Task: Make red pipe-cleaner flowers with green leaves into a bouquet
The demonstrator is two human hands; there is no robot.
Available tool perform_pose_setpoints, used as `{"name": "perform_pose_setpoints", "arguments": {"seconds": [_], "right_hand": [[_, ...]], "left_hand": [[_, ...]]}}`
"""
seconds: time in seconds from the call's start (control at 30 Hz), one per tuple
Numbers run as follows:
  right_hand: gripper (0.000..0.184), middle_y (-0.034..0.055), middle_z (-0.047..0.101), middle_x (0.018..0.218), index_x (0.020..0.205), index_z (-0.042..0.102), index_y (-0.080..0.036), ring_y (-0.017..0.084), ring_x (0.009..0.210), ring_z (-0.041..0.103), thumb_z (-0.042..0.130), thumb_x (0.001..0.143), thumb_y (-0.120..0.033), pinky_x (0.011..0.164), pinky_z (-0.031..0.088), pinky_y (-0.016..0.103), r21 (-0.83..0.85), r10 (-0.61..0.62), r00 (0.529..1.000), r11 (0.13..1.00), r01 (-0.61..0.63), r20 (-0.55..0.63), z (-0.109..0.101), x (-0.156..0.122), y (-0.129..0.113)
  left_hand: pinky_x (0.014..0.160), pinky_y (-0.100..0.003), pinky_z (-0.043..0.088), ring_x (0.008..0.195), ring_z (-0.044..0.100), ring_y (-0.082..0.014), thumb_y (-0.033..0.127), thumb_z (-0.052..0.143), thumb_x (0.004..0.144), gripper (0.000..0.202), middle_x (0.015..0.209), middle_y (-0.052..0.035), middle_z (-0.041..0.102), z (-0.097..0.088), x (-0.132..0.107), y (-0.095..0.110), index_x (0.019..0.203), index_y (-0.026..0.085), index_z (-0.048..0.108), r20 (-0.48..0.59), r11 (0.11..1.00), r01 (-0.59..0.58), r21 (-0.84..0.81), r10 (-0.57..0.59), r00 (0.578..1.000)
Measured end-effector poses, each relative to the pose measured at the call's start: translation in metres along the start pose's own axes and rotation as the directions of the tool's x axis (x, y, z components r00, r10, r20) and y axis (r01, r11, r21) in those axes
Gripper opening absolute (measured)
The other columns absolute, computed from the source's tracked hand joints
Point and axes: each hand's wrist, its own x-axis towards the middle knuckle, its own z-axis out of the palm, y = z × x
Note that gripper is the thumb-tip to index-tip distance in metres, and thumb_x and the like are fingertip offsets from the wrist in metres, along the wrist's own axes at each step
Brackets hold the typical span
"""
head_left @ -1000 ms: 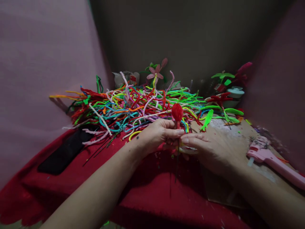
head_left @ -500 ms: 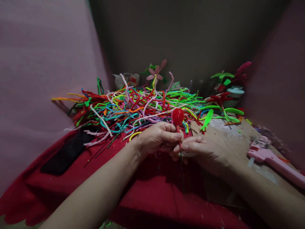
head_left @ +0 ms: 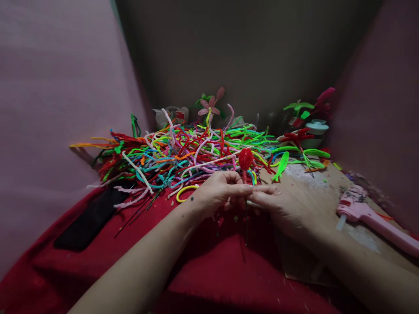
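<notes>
A red pipe-cleaner flower with a round head stands upright between my hands, its thin dark stem pointing down toward the red cloth. My left hand pinches the stem just under the head. From the other side my right hand closes its thumb and fingers on the same stem, and the fingertips of both hands meet there. Part of the stem is hidden behind the fingers. Right behind the flower lies a big tangled heap of coloured pipe cleaners.
On the right, a pink glue gun rests on a brown board. A black phone-like slab lies left on the red cloth. Farther back are a pink flower, a pale lidded container and green leaf shapes.
My fingers have shifted on the stem, and the right fingertips now lie closer against the left ones. The whole view has moved slightly.
</notes>
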Motion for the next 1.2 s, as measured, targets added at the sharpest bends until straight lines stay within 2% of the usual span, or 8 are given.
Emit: {"name": "perform_pose_setpoints", "arguments": {"seconds": [0.13,0.23,0.33,0.47,0.73,0.93,1.07,1.2], "right_hand": [[0.025,0.0001,0.045,0.046,0.042,0.054,-0.021,0.011,0.045,0.034,0.059,0.066,-0.022,0.046,0.028,0.026,-0.003,0.030,0.999,1.000,-0.030,0.042,-0.004,0.003,0.011],[0.029,0.0016,0.049,0.050,0.047,0.057,-0.022,0.013,0.048,0.040,0.056,0.073,-0.033,0.048,0.030,0.027,0.092,-0.006,0.994,0.996,-0.004,0.112,-0.005,0.006,0.022],[0.033,0.0019,0.052,0.051,0.050,0.058,-0.022,0.014,0.047,0.041,0.050,0.078,-0.037,0.048,0.032,0.028,0.155,0.001,0.985,0.988,-0.028,0.174,-0.005,0.008,0.030],[0.023,0.0020,0.062,0.059,0.065,0.068,-0.020,0.013,0.049,0.046,0.052,0.076,-0.031,0.049,0.034,0.025,0.202,0.045,0.972,0.975,-0.092,0.229,-0.005,0.009,0.034],[0.026,0.0066,0.069,0.069,0.080,0.073,-0.015,0.017,0.063,0.058,0.057,0.073,-0.033,0.062,0.042,0.028,0.175,0.054,0.965,0.979,-0.102,0.255,-0.010,0.008,0.038],[0.017,0.0035,0.062,0.058,0.062,0.069,-0.017,0.016,0.059,0.052,0.058,0.069,-0.028,0.057,0.040,0.027,0.126,0.004,0.990,0.992,-0.021,0.140,-0.008,0.006,0.031],[0.020,-0.0008,0.050,0.050,0.048,0.058,-0.018,0.010,0.049,0.039,0.054,0.066,-0.022,0.048,0.031,0.025,0.061,0.019,0.999,0.998,-0.022,0.039,-0.005,0.005,0.021],[0.023,-0.0028,0.037,0.043,0.042,0.050,-0.019,0.009,0.043,0.029,0.052,0.065,-0.016,0.044,0.024,0.025,0.064,0.048,0.997,0.997,-0.052,0.063,-0.004,0.003,0.013]], "left_hand": [[0.036,-0.017,0.021,0.037,0.034,-0.0026,0.036,0.070,0.064,0.031,0.048,0.0047,0.048,0.001,-0.001,0.003,0.061,0.013,0.050,-0.040,0.998,0.031,0.054,-0.029,0.999],[0.037,-0.017,0.021,0.037,0.035,-0.0026,0.035,0.070,0.065,0.031,0.046,0.0047,0.047,-0.002,-0.002,0.004,0.058,0.012,0.049,-0.036,0.999,0.049,0.000,-0.049,0.998],[0.039,-0.016,0.024,0.041,0.041,-0.0032,0.032,0.071,0.064,0.030,0.050,0.0033,0.051,-0.004,-0.004,0.004,0.060,0.012,0.050,0.006,0.994,0.079,-0.073,-0.079,0.997],[0.042,-0.016,0.028,0.046,0.048,-0.0050,0.031,0.067,0.069,0.026,0.055,0.0013,0.053,-0.007,-0.006,0.003,0.063,0.011,0.052,0.081,0.994,0.088,-0.062,-0.083,0.993],[0.040,-0.018,0.023,0.042,0.039,-0.0037,0.031,0.063,0.073,0.024,0.054,0.0000,0.052,-0.010,-0.007,0.002,0.065,0.009,0.057,0.194,0.996,0.068,-0.054,-0.056,0.979],[0.044,-0.018,0.029,0.046,0.042,-0.0040,0.032,0.068,0.068,0.025,0.057,0.0011,0.053,-0.007,-0.005,0.002,0.067,0.010,0.056,0.106,0.994,0.070,-0.080,-0.061,0.992],[0.043,-0.018,0.027,0.045,0.040,-0.0036,0.036,0.066,0.070,0.027,0.056,0.0030,0.050,-0.002,-0.004,0.003,0.069,0.012,0.055,0.044,1.000,-0.001,0.028,-0.001,0.999],[0.042,-0.018,0.027,0.045,0.042,-0.0045,0.037,0.066,0.068,0.027,0.059,0.0019,0.054,0.003,-0.004,0.003,0.073,0.012,0.056,-0.006,0.997,-0.036,0.075,0.037,0.999]]}}
